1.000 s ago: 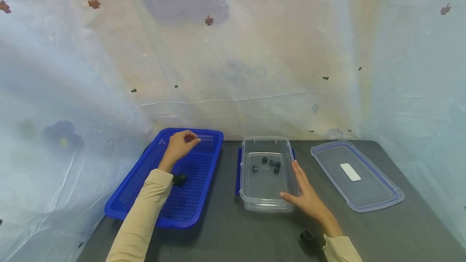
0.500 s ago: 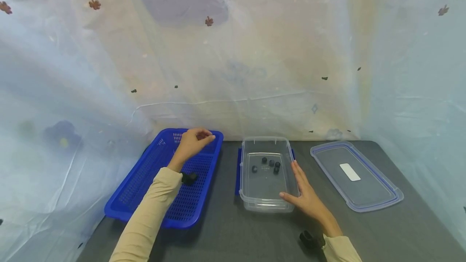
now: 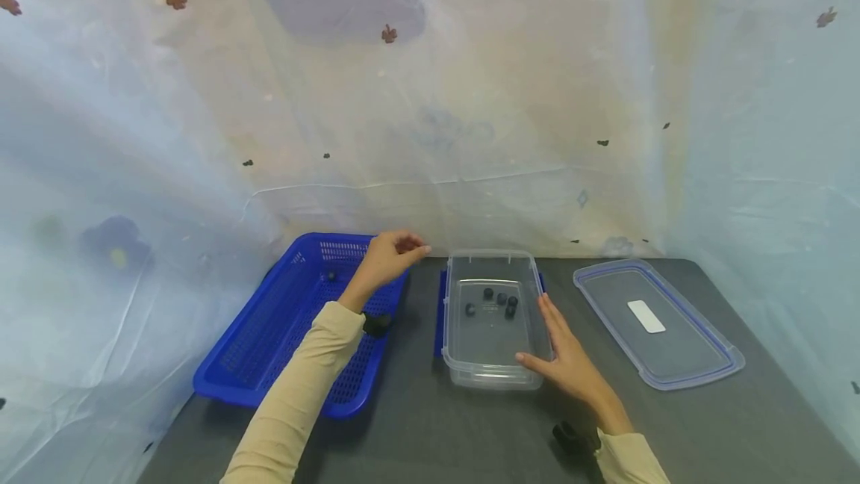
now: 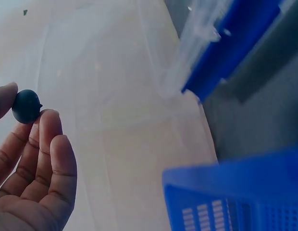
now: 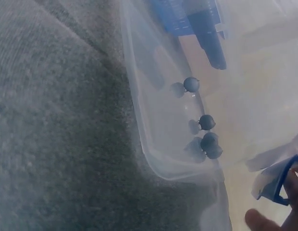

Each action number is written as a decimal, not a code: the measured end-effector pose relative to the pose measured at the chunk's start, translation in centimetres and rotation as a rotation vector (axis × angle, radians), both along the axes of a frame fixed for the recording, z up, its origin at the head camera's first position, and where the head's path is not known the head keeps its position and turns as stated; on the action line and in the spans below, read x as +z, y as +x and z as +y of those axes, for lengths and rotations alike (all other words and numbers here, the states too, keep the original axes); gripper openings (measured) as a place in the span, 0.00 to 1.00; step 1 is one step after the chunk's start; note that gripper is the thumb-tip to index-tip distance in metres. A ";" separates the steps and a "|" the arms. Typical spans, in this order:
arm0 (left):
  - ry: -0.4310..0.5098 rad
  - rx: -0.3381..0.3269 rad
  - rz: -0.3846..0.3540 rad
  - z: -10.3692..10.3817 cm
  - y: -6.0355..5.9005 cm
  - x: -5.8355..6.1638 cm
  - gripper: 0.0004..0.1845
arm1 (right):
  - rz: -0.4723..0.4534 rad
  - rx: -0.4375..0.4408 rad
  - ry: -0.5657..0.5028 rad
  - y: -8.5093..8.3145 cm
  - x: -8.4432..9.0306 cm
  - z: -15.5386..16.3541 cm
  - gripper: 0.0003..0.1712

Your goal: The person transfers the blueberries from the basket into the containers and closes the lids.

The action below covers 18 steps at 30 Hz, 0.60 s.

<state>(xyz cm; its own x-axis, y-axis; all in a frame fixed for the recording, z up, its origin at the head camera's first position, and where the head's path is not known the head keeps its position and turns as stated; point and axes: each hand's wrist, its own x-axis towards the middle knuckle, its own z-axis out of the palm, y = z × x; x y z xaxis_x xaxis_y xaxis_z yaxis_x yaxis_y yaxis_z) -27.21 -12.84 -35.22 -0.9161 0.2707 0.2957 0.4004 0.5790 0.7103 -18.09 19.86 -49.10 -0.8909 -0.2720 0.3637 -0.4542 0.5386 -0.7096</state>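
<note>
In the left wrist view, my left hand [image 4: 38,178] pinches a small dark round berry-like ball [image 4: 27,106] with a tiny nub between thumb and fingertips. In the head view, that left hand [image 3: 395,256] is raised over the far right edge of the blue basket [image 3: 235,364]; the ball is too small to make out there. My right hand [image 3: 567,364] rests with straight fingers along the right side of a clear plastic box [image 3: 480,372], thumb at its rim. Inside the box lie several similar dark balls [image 3: 488,294]. Another dark ball [image 3: 331,275] lies in the basket.
A clear lid [image 3: 692,357] with a blue seal and white label lies flat right of the box. Blue latches [image 3: 440,320] hang at the box's sides. The grey table [image 3: 416,439] ends at a plastic sheet [image 3: 470,133] behind.
My left hand has moved right, from above the basket's middle to its far right edge, toward the box. The basket's dark ball has come into sight. The right hand stays put.
</note>
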 end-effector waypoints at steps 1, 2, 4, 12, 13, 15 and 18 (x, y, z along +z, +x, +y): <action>0.006 -0.007 0.006 0.4 0.0 0.1 0.12 | 0.005 -0.003 0.001 0.0 0.1 0.0 0.60; 0.013 -0.014 0.012 0.8 -0.1 0.1 0.12 | 0.010 -0.005 0.005 0.0 0.1 0.0 0.60; 0.024 -0.030 0.019 1.6 -0.3 0.2 0.12 | 0.014 -0.009 0.010 0.1 0.1 -0.1 0.60; 0.075 -0.067 -0.017 4.4 -1.2 0.4 0.12 | -0.045 -0.014 -0.006 0.3 0.2 -0.4 0.64; 0.085 -0.067 -0.022 4.8 -1.3 0.3 0.12 | -0.049 -0.015 -0.006 0.3 0.2 -0.4 0.65; 0.105 -0.063 -0.033 5.5 -1.6 0.2 0.11 | -0.054 -0.015 -0.010 0.2 0.2 -0.5 0.65; 0.136 -0.051 -0.063 6.7 -2.2 -0.2 0.10 | -0.055 -0.017 -0.020 0.2 0.1 -0.4 0.65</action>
<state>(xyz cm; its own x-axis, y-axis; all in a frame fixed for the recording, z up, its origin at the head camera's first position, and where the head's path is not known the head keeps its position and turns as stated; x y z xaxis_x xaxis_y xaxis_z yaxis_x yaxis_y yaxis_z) -29.38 -6.11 -35.43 -0.9201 0.2785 0.2755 0.3791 0.4556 0.8054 -17.91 19.43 -49.03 -0.9142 -0.2502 0.3188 -0.4049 0.5314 -0.7441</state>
